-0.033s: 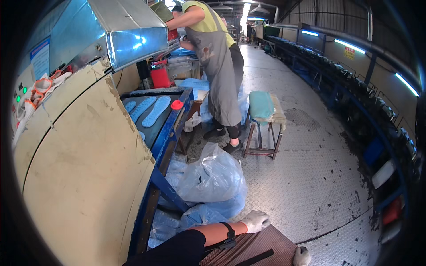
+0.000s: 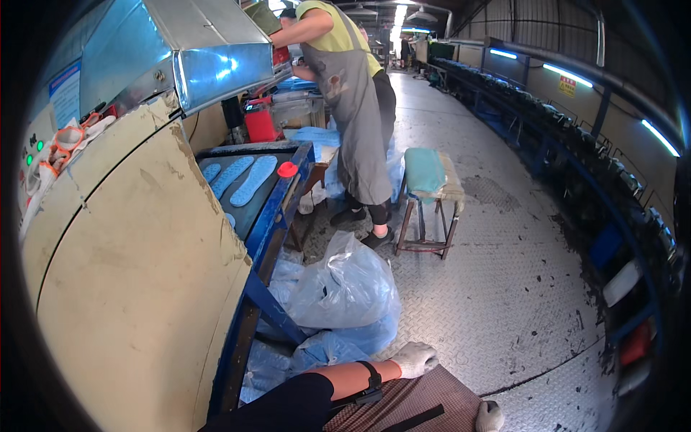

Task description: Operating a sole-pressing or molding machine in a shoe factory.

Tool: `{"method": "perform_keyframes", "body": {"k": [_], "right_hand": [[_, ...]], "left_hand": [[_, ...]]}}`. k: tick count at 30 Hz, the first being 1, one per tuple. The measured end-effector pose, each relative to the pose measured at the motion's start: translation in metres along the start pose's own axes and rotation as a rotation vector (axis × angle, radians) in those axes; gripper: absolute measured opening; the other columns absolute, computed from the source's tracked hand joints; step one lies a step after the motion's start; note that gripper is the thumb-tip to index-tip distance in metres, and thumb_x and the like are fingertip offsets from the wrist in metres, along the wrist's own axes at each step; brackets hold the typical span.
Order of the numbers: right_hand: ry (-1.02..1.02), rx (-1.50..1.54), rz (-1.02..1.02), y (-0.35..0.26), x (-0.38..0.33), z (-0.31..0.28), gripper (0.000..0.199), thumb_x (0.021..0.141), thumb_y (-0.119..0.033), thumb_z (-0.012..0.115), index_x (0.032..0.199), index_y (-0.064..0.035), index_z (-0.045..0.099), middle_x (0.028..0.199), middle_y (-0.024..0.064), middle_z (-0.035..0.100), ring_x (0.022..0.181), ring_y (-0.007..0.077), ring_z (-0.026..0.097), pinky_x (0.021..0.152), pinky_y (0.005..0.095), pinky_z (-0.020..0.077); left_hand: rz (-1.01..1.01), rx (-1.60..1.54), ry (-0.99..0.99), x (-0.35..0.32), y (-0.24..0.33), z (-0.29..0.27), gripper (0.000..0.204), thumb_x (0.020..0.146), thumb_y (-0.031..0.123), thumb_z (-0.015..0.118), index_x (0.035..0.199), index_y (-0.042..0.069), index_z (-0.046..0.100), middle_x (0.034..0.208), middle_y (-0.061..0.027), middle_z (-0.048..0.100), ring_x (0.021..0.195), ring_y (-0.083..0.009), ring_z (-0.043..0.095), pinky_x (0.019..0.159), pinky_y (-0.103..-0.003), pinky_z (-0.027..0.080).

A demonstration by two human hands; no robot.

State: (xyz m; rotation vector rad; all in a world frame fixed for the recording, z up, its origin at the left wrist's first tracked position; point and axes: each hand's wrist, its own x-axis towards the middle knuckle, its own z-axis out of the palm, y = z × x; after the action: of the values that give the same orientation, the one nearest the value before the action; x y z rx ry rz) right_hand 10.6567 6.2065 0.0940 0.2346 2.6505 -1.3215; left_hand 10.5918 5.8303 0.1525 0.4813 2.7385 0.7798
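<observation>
My left hand (image 2: 415, 360), in a pale knitted glove, rests at the upper edge of a brown, finely patterned cloth (image 2: 439, 396) over my lap. Its fingers are curled closed, and whatever might be in them is hidden. A black band with a small device (image 2: 371, 389) circles that wrist. At the cloth's right corner, my gloved right hand (image 2: 489, 416) shows only in part at the lower edge of the view, its fingers curled in. Closest to the left hand are blue-tinted plastic bags (image 2: 331, 351) on the floor.
Left stands a cream machine housing (image 2: 137, 273) with a metal hood. Light-blue insoles (image 2: 254, 180) lie on its conveyor belt (image 2: 263, 209), by a red button (image 2: 287, 170). A person in a grey apron (image 2: 353, 108) stands ahead, near a padded stool (image 2: 432, 176). A long line (image 2: 561, 151) runs right.
</observation>
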Motion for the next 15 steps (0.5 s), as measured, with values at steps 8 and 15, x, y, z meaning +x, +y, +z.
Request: {"method": "perform_keyframes", "body": {"k": [8, 15], "right_hand": [[-0.017, -0.071, 0.049, -0.037, -0.009, -0.005, 0.045, 0.103, -0.035, 0.057, 0.113, 0.0057, 0.072, 0.11, 0.0259, 0.074, 0.104, 0.0385, 0.07, 0.094, 0.0447, 0.0532], [0.209, -0.399, -0.001, -0.054, -0.005, 0.001, 0.036, 0.09, -0.036, 0.061, 0.095, -0.005, 0.079, 0.092, 0.024, 0.074, 0.088, 0.0422, 0.073, 0.081, 0.0506, 0.0563]], "left_hand": [[-0.016, -0.015, 0.034, -0.001, -0.005, 0.0, 0.032, 0.094, 0.026, 0.057, 0.117, 0.006, 0.067, 0.126, -0.0119, 0.069, 0.123, -0.0311, 0.063, 0.104, -0.043, 0.049], [-0.025, -0.066, -0.001, 0.003, -0.009, -0.004, 0.036, 0.097, 0.029, 0.054, 0.121, 0.005, 0.068, 0.126, -0.0139, 0.069, 0.12, -0.0319, 0.063, 0.104, -0.043, 0.048]]}}
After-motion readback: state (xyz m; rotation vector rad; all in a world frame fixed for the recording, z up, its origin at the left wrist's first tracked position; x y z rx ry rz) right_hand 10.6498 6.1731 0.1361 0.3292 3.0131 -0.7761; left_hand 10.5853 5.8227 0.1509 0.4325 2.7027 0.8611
